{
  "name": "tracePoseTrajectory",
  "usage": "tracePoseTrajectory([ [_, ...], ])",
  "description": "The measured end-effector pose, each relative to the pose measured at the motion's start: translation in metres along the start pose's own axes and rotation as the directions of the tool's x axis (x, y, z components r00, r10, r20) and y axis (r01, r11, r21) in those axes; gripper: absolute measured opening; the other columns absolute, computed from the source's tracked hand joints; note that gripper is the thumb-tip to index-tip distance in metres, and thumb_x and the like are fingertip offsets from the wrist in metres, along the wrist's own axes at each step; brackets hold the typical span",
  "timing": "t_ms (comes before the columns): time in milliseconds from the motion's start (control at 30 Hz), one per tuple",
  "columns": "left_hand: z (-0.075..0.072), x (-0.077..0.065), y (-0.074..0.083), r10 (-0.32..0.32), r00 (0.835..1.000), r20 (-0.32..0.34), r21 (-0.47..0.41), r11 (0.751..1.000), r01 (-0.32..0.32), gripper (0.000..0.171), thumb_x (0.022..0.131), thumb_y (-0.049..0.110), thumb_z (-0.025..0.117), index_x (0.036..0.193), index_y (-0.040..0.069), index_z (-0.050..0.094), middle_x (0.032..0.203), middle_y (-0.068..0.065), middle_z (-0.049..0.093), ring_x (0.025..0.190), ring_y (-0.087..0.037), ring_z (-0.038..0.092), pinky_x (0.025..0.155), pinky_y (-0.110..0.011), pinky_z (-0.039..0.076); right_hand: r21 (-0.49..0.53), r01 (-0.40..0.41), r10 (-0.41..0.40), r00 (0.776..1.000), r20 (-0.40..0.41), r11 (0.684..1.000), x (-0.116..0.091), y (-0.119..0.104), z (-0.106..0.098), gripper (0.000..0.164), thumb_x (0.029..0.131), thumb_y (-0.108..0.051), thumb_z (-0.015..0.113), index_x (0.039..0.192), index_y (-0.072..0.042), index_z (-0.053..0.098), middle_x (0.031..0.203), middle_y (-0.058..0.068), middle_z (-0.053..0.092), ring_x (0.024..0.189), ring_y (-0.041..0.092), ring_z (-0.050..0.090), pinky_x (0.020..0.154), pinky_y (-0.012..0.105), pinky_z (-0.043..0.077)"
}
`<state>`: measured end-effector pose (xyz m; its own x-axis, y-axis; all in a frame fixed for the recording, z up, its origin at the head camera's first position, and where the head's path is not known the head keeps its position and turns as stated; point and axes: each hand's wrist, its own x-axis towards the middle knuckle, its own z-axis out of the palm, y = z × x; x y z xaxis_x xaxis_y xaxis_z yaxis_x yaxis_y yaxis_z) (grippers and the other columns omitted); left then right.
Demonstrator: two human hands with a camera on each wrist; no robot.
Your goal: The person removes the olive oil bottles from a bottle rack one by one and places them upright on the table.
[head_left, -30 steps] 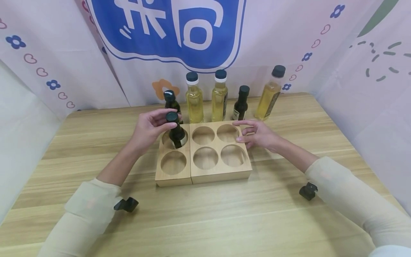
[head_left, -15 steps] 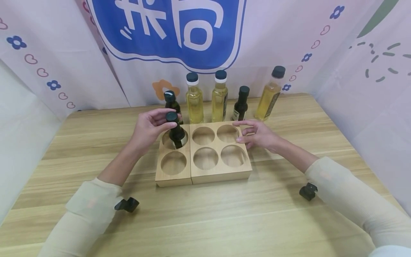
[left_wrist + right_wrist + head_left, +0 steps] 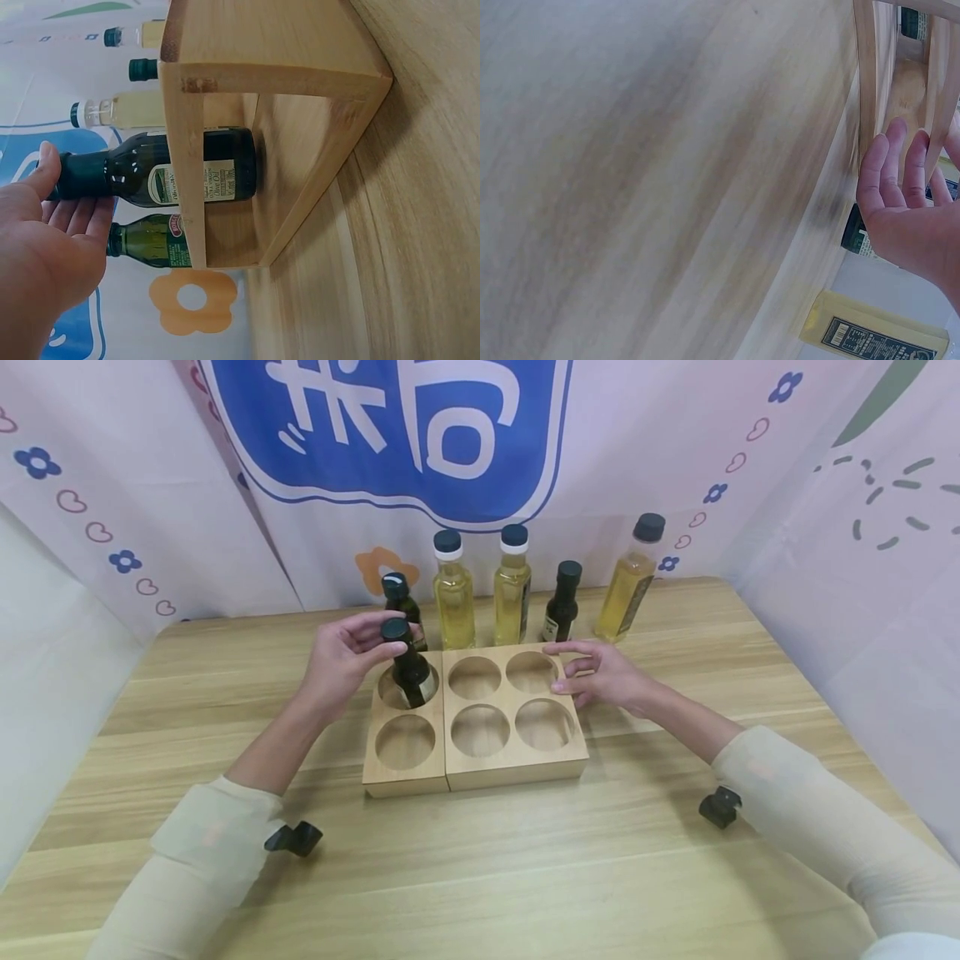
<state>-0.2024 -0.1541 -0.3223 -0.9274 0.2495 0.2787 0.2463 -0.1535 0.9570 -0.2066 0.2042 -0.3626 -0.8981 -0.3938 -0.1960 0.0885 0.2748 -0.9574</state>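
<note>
My left hand (image 3: 336,658) pinches the dark cap of an olive oil bottle (image 3: 412,675), thumb on one side and fingers on the other. This bottle stands in the back left hole of a wooden bottle rack (image 3: 517,770), leaning slightly left in the head view. In the left wrist view, the labelled olive oil bottle (image 3: 135,171) reaches down through the rack's top board, its base low inside the frame. My right hand (image 3: 606,675) touches the rack's right end, index finger and thumb at its upper edge, other fingers beside it. The remaining rack holes hold no bottles.
Behind the rack stand a dark green bottle (image 3: 403,602), two pale oil bottles (image 3: 454,602) (image 3: 512,597), a small dark bottle (image 3: 561,606) and a yellow oil bottle (image 3: 627,593). A printed cloth (image 3: 637,452) hangs behind the wooden table (image 3: 525,868).
My left hand has shifted slightly left with the bottle's cap, so the bottle leans a little more left. The right hand and rack keep their places.
</note>
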Motion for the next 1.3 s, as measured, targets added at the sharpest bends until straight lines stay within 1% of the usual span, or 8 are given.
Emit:
tracePoseTrajectory([
  [100, 0.0, 0.001, 0.0, 0.011, 1.0, 0.003, -0.019, 1.0, -0.011, 0.034, 0.081, -0.009, 0.069, 0.114, -0.01, 0.06, 0.105, -0.019, 0.068, 0.097, -0.024, 0.067, 0.088, -0.03, 0.051, 0.002, -0.005, 0.005, 1.0, -0.003, 1.0, 0.0, 0.0, 0.0, 0.063, 0.079, -0.006, 0.076, 0.136, -0.016, 0.051, 0.085, 0.008, 0.056, 0.07, 0.015, 0.061, 0.063, 0.043, 0.057],
  [233, 0.0, 0.002, 0.0, 0.016, 1.0, 0.008, -0.023, 1.0, -0.016, 0.034, 0.081, -0.009, 0.068, 0.114, -0.006, 0.062, 0.105, -0.017, 0.068, 0.1, -0.027, 0.066, 0.09, -0.03, 0.051, 0.004, -0.009, 0.009, 1.0, -0.006, 1.0, 0.001, 0.001, 0.0, 0.063, 0.079, -0.006, 0.076, 0.136, -0.016, 0.051, 0.085, 0.008, 0.055, 0.071, 0.016, 0.061, 0.063, 0.043, 0.057],
  [333, -0.001, 0.002, 0.001, 0.014, 1.0, 0.0, -0.011, 1.0, -0.014, 0.034, 0.081, -0.008, 0.068, 0.115, -0.001, 0.063, 0.107, -0.018, 0.067, 0.1, -0.026, 0.065, 0.091, -0.03, 0.05, 0.002, -0.009, 0.009, 1.0, -0.005, 1.0, 0.001, 0.002, 0.0, 0.062, 0.08, -0.006, 0.076, 0.136, -0.016, 0.051, 0.085, 0.008, 0.055, 0.071, 0.015, 0.061, 0.063, 0.043, 0.057],
  [400, -0.001, 0.002, 0.001, 0.01, 1.0, -0.011, -0.009, 1.0, -0.01, 0.035, 0.081, -0.007, 0.068, 0.115, -0.001, 0.063, 0.108, -0.018, 0.067, 0.1, -0.025, 0.066, 0.091, -0.03, 0.05, 0.003, -0.008, 0.008, 1.0, -0.003, 1.0, 0.001, 0.002, -0.001, 0.062, 0.08, -0.006, 0.075, 0.136, -0.016, 0.051, 0.085, 0.008, 0.054, 0.071, 0.015, 0.061, 0.063, 0.043, 0.057],
  [633, -0.001, 0.003, 0.004, -0.006, 0.999, -0.048, -0.008, 1.0, 0.005, 0.04, 0.081, -0.004, 0.07, 0.119, -0.007, 0.058, 0.106, -0.013, 0.069, 0.099, -0.021, 0.066, 0.091, -0.029, 0.05, 0.004, -0.004, 0.004, 1.0, 0.001, 1.0, 0.002, 0.003, -0.001, 0.062, 0.08, -0.006, 0.075, 0.136, -0.016, 0.051, 0.085, 0.008, 0.056, 0.071, 0.016, 0.061, 0.064, 0.043, 0.057],
  [767, -0.001, 0.003, 0.006, -0.01, 0.998, -0.068, -0.005, 1.0, 0.009, 0.04, 0.081, -0.004, 0.07, 0.12, -0.006, 0.059, 0.105, -0.012, 0.069, 0.099, -0.02, 0.066, 0.09, -0.029, 0.05, 0.004, -0.004, 0.004, 1.0, -0.001, 1.0, 0.002, 0.003, -0.001, 0.062, 0.08, -0.006, 0.075, 0.136, -0.016, 0.051, 0.085, 0.008, 0.056, 0.072, 0.016, 0.062, 0.064, 0.043, 0.057],
  [933, -0.001, 0.004, 0.009, -0.003, 0.996, -0.086, -0.002, 1.0, 0.002, 0.04, 0.081, -0.004, 0.07, 0.119, -0.004, 0.06, 0.105, -0.012, 0.069, 0.098, -0.02, 0.067, 0.09, -0.029, 0.05, 0.009, -0.001, 0.001, 1.0, 0.003, 1.0, 0.003, 0.003, -0.001, 0.063, 0.08, -0.006, 0.075, 0.137, -0.015, 0.05, 0.084, 0.008, 0.056, 0.072, 0.016, 0.062, 0.063, 0.042, 0.057],
  [1300, -0.002, 0.007, 0.014, 0.024, 0.991, -0.134, 0.02, 1.0, -0.021, 0.042, 0.08, -0.002, 0.072, 0.119, -0.008, 0.058, 0.103, -0.01, 0.07, 0.098, -0.019, 0.067, 0.091, -0.028, 0.049, 0.01, 0.0, 0.0, 1.0, 0.008, 1.0, 0.002, 0.002, -0.002, 0.062, 0.08, -0.006, 0.075, 0.136, -0.015, 0.05, 0.084, 0.008, 0.057, 0.07, 0.015, 0.061, 0.064, 0.042, 0.057],
])
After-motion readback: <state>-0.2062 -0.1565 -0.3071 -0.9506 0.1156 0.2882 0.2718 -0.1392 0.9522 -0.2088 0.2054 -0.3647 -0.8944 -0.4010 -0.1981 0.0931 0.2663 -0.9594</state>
